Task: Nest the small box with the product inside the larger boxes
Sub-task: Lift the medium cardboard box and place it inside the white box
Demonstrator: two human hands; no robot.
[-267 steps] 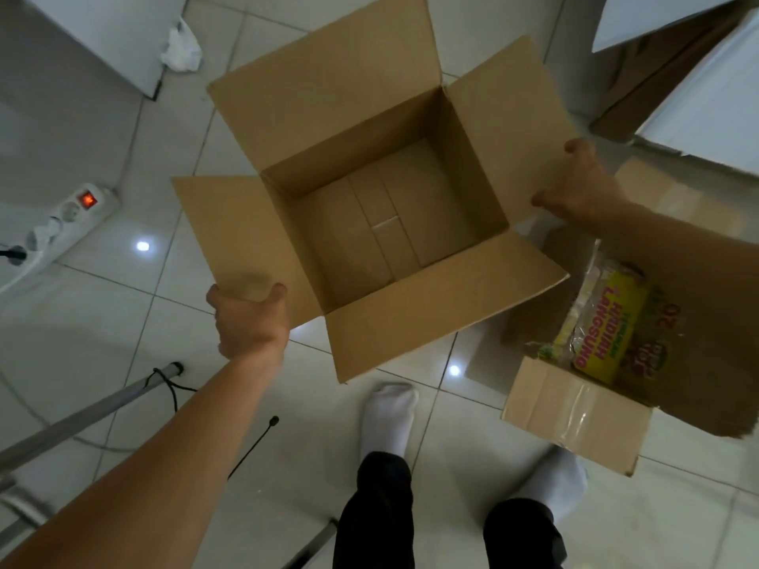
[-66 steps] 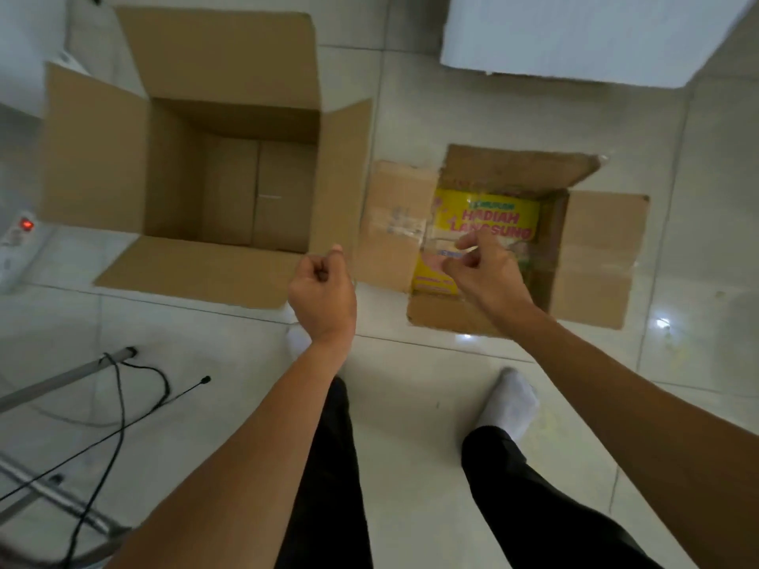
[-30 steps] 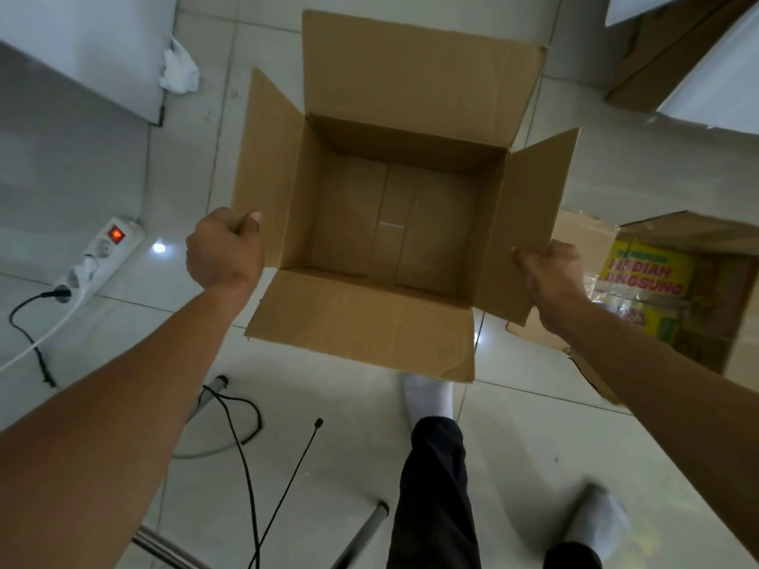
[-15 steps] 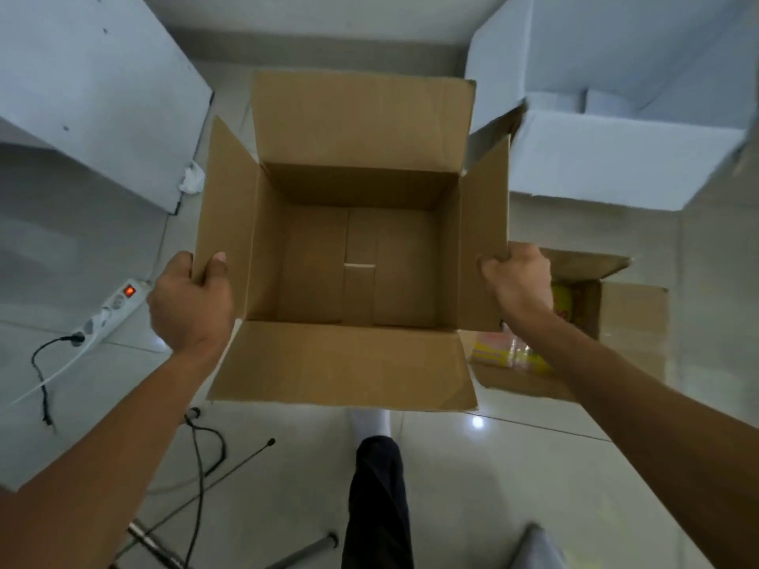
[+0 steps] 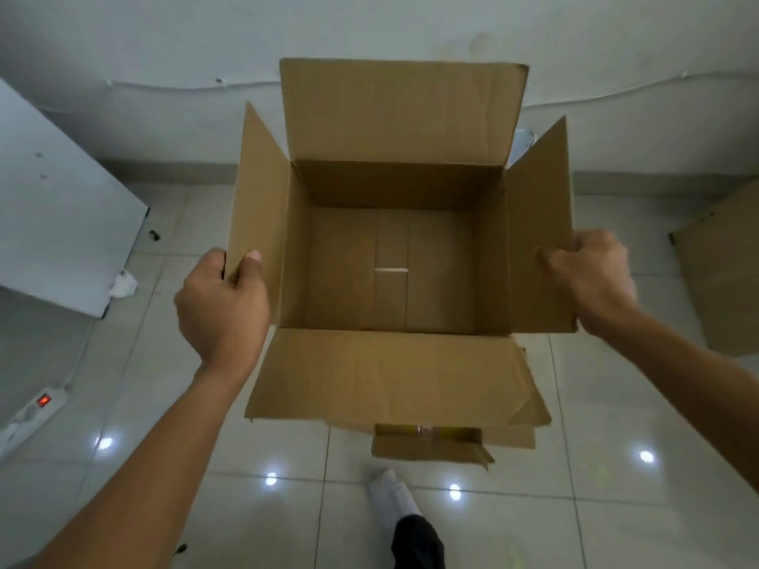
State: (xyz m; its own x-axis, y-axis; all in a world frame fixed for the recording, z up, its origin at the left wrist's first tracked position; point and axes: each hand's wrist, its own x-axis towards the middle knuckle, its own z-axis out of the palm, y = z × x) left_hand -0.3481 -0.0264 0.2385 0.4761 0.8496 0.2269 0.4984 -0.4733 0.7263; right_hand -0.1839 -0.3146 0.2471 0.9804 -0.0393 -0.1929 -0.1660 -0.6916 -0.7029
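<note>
A large brown cardboard box (image 5: 394, 186) is held up in front of me, open side toward me, all flaps spread, and nothing is inside it. My left hand (image 5: 224, 305) grips the edge of its left flap. My right hand (image 5: 591, 273) grips the edge of its right flap. Under the near flap, only a strip of the small box (image 5: 427, 443) shows on the floor, with a sliver of the yellow product packet inside it; the rest is hidden behind the large box.
A white panel (image 5: 61, 223) leans at the left, with crumpled tissue (image 5: 122, 284) at its foot. A power strip (image 5: 35, 408) with a lit red switch lies at the lower left. Another cardboard piece (image 5: 723, 277) stands at the right. My socked foot (image 5: 390, 492) is on the tiles.
With both hands on its side flaps, the large box has been lifted and carried to the right, over the small box, which is now almost hidden beneath it.
</note>
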